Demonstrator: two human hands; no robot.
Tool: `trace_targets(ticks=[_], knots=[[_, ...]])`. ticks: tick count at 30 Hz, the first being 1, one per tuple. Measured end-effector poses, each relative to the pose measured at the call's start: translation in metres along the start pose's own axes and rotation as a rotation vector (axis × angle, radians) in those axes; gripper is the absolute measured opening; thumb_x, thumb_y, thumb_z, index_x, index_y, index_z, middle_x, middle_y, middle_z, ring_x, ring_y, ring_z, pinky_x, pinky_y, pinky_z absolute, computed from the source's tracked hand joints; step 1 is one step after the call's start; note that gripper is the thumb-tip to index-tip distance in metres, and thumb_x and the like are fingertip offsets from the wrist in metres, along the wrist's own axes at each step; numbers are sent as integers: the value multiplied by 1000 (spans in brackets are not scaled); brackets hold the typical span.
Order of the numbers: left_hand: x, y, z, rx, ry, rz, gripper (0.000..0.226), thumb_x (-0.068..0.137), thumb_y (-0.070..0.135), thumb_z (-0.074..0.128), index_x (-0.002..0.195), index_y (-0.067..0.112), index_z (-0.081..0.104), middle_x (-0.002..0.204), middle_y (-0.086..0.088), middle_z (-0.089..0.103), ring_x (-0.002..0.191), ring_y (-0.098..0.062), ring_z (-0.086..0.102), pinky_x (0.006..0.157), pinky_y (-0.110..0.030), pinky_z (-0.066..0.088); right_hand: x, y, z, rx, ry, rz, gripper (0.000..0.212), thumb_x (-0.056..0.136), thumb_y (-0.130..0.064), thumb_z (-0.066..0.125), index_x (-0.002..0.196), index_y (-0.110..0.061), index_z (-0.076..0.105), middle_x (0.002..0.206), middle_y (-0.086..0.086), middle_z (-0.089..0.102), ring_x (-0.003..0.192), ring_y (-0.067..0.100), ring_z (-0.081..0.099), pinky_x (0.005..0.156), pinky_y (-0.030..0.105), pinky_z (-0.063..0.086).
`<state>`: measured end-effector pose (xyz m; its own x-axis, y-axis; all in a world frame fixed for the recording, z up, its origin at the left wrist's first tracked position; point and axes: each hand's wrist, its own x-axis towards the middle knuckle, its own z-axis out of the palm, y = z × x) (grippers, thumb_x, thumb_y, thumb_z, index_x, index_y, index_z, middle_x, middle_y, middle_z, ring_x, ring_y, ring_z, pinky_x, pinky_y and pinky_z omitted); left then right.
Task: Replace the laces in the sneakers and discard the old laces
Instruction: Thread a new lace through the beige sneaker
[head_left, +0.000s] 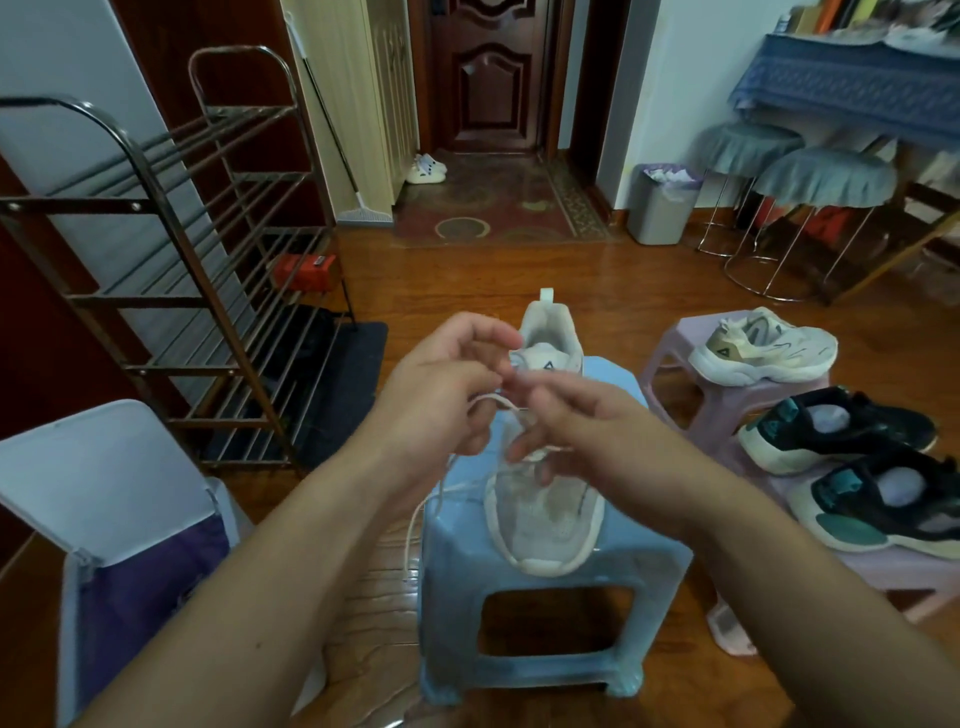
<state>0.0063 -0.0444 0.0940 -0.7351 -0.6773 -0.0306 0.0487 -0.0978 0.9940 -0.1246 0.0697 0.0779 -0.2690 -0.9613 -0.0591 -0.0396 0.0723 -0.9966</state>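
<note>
Wooden flooring carries a blue stool (550, 597); on it lies a white sneaker (545, 509), long axis running 6 to 12 o'clock, toe nearest the viewer. Both hands meet above its eyelets. The left hand (441, 395) has fingers curled on a white lace (493, 400), which trails toward 7 o'clock. The right hand (576, 421) pinches near the tongue; its exact hold on the lace cannot be told.
</note>
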Motion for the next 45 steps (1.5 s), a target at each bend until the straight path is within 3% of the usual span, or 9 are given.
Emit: trace_targets(ticks=[5,8,12,17,21,24,30,37,45], knots=[[-4,-2,11,223,-142,20,40,97,-7,54,121,24,63,120,-2,64,42,-5,35,42,-22,28,-8,-3,-15,-241,247,-36,19,100,-20,60,95,-12,77,68,-3,63,60,8,52,58,21,45],[5,-6,-6,509,-169,-32,38,98,6,63,123,35,64,118,7,66,53,-11,55,51,-27,42,-6,10,-72,-754,592,82,26,102,-28,56,87,-16,73,71,-2,65,61,12,56,59,29,46],[11,-12,-38,865,-23,-76,18,96,20,71,110,30,71,100,4,71,75,-11,69,61,-28,54,-12,48,-146,-750,933,408,27,100,-19,52,94,1,69,86,15,65,80,33,58,71,40,47],[-1,-4,-25,589,-166,17,11,96,21,69,89,13,73,62,6,62,53,-9,54,52,-18,43,-14,53,-145,-580,936,492,20,98,-8,53,105,-7,71,98,12,68,77,21,57,70,38,47],[-23,-16,39,531,-563,8,10,99,18,66,103,19,75,88,2,74,81,-8,69,82,-27,57,-14,27,-130,261,835,138,41,96,15,45,123,-7,66,112,11,68,92,18,72,78,30,60],[-33,-34,71,860,-764,197,23,101,33,63,121,29,72,120,12,68,113,0,59,104,-23,44,-15,22,-120,192,632,165,64,91,22,46,143,-15,52,125,8,58,81,21,71,71,31,59],[11,-49,48,1180,22,260,24,104,29,50,116,31,71,112,9,58,111,-13,50,95,-37,47,-16,26,-93,-158,298,410,27,97,4,58,123,-1,58,95,12,78,81,22,76,63,25,59],[38,-55,36,1330,2,270,27,102,26,56,108,42,77,105,10,45,107,-16,39,95,-34,39,1,38,-55,-690,324,196,13,92,-25,72,81,-19,71,67,-3,73,52,4,64,46,15,43],[38,-58,36,1294,17,268,18,96,34,60,105,42,73,103,12,42,104,-11,36,96,-33,35,7,48,-45,-735,400,177,25,94,-17,66,72,-29,67,65,-3,71,64,7,68,75,32,61]])
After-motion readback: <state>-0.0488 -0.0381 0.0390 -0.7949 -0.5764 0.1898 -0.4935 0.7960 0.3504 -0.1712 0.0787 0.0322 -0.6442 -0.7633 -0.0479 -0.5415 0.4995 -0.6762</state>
